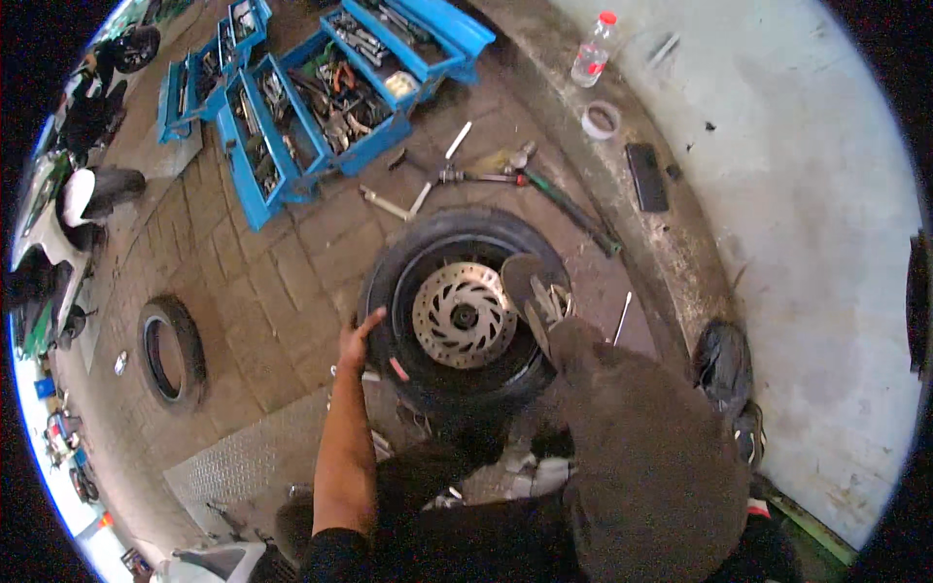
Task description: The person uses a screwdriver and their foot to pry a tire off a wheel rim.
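A motorcycle wheel [431, 216] with a black tyre lies flat in front of me. Its silver, slotted brake disc [464, 352] faces up. My left hand [357, 342] is at the tyre's left edge, one digit laid over the sidewall and the other fingers mostly hidden; it appears to hold the tyre. No part of my right hand shows. A large dark brown cloth-covered shape [651, 457] blocks the lower right and reaches the wheel. At its tip a flat, rounded brownish piece [521, 277] overlaps the wheel's right side; I cannot make out what it is.
Beyond the wheel stands a blue cantilever toolbox [374, 136] filled with tools. Several hand tools lie nearby, including a green-handled one [573, 209]. A smaller tyre [194, 355] lies left. On the right ledge are a bottle [591, 58], a tape roll [601, 120] and a phone [646, 178].
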{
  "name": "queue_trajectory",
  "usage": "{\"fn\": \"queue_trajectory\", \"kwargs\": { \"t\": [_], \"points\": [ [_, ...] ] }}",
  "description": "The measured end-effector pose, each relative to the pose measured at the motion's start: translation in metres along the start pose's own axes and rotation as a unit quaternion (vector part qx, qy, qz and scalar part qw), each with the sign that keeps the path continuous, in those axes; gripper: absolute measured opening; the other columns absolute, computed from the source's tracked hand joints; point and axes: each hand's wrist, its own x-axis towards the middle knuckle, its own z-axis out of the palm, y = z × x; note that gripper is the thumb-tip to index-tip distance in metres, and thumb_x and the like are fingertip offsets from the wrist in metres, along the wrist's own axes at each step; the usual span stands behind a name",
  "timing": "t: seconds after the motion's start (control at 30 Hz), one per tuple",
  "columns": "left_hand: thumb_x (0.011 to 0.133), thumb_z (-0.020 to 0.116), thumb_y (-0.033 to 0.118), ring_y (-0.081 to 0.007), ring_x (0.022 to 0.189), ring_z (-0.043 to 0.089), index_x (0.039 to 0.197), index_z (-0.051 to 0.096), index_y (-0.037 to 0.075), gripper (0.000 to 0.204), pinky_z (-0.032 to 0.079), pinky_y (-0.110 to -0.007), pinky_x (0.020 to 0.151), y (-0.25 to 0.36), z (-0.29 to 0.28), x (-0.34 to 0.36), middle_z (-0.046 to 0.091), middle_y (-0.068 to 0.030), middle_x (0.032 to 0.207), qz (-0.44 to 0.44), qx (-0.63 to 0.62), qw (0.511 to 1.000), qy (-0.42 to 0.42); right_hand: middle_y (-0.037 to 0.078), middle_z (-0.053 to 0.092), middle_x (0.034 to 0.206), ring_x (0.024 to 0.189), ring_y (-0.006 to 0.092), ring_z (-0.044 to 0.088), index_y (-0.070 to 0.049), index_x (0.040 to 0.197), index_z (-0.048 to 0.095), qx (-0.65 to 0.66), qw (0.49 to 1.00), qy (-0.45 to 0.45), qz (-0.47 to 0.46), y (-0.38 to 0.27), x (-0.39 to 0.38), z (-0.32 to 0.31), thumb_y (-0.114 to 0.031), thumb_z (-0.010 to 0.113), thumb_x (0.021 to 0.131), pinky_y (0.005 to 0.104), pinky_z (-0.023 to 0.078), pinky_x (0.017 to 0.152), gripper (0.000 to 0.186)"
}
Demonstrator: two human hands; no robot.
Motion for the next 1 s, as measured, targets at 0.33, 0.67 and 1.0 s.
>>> {"fn": "queue_trajectory", "kwargs": {
  "t": [0.33, 0.67, 1.0],
  "points": [
    [0.075, 0.078, 0.067, -0.0351, 0.131, 0.053, 0.141, 0.050, -0.011, 0.107, 0.037, -0.040, 0.112, 0.020, 0.045, -0.049, 0.055, -0.0245, 0.143, -0.023, 0.088, 0.975, 0.202, 0.023, 0.064, 0.113, 0.103, 0.0433, 0.065, -0.001, 0.124, 0.058, -0.145, 0.955, 0.137, -0.218, -0.063, -0.027, -0.024, -0.024, 0.065, 0.093, 0.0497, 0.053, 0.088, 0.038],
    [0.069, 0.078, 0.074, -0.0321, 0.121, 0.060, 0.132, 0.057, -0.014, 0.110, 0.042, -0.039, 0.108, -0.003, 0.051, -0.031, 0.063, -0.0239, 0.132, -0.017, 0.088, 0.973, 0.215, 0.020, 0.066, 0.110, 0.101, 0.0428, 0.065, -0.007, 0.128, 0.061, -0.581, 0.646, -0.255, -0.425, -0.170, -0.026, 0.051, -0.023, 0.064, 0.093, 0.0511, 0.054, 0.087, 0.039],
    [0.078, 0.077, 0.067, -0.0352, 0.127, 0.057, 0.136, 0.055, -0.011, 0.100, 0.038, -0.041, 0.112, 0.017, 0.050, -0.049, 0.061, -0.0248, 0.135, 0.027, 0.063, 0.971, 0.229, 0.022, 0.062, 0.113, 0.107, 0.0428, 0.062, -0.010, 0.127, 0.064, -0.575, 0.674, -0.220, -0.408, -0.140, -0.013, 0.100, -0.020, 0.066, 0.089, 0.0492, 0.053, 0.090, 0.039]
  ]
}}
